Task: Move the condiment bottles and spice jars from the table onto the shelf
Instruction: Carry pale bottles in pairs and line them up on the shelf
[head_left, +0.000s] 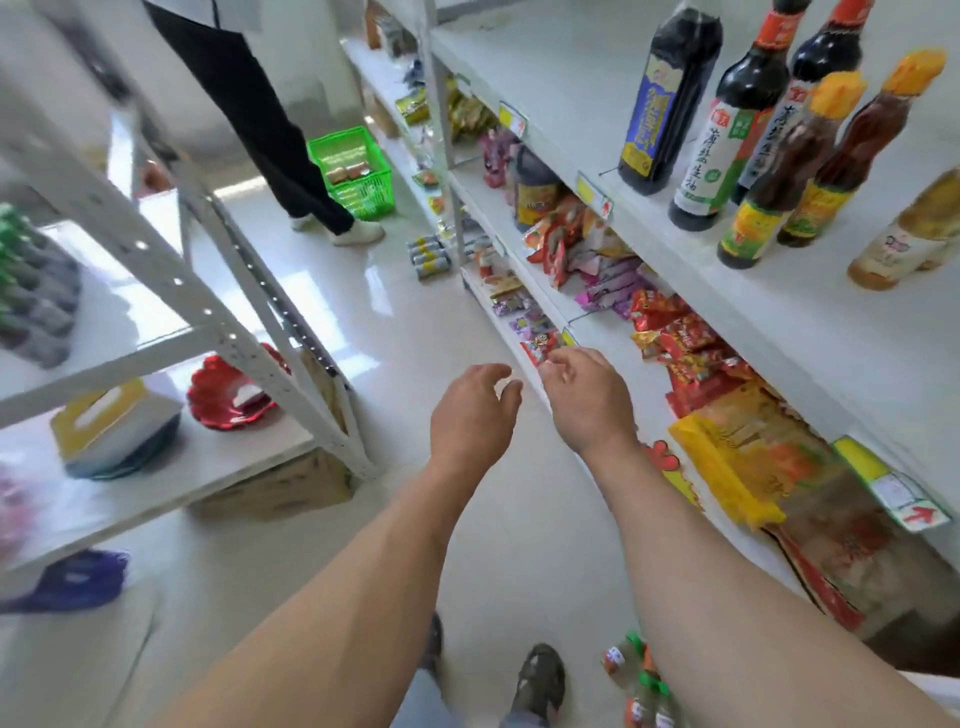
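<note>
Blur smears the whole 9 o'clock edge: a rack of green-topped items (26, 280) is cut off by the frame and too soft to identify, and below it a purple shape (78, 579) on the floor cannot be made out. A white metal rack (171, 280) slants across this side; on its lower board sit a yellow-and-white box (111, 421) and a red shell-shaped dish (228, 392), partly hidden behind the rack's upright. A cardboard box (280, 486) under it shows only in part.

Toward 12 o'clock a second person's dark trousers (249, 104) and white shoes stand beside a green basket (350, 174); the upper body is out of frame.

At centre, both bare arms reach forward. The left hand (472, 410) is released, fingers loosely curled, grasping nothing. Just beside it, the right hand (587, 397) is likewise empty with fingers bent, near the edge of the lower shelf (524, 358).

At 6 o'clock, small bottles with green caps (644, 680) lie low in view, half hidden behind the right forearm; what they rest on cannot be told.

At 3 o'clock, snack packets (675, 338) crowd the middle shelf. At 1 o'clock, the top shelf (810, 332) carries upright condiment bottles (727, 140): dark sauce ones, two orange-capped ones and a pale one cut off by the edge.
</note>
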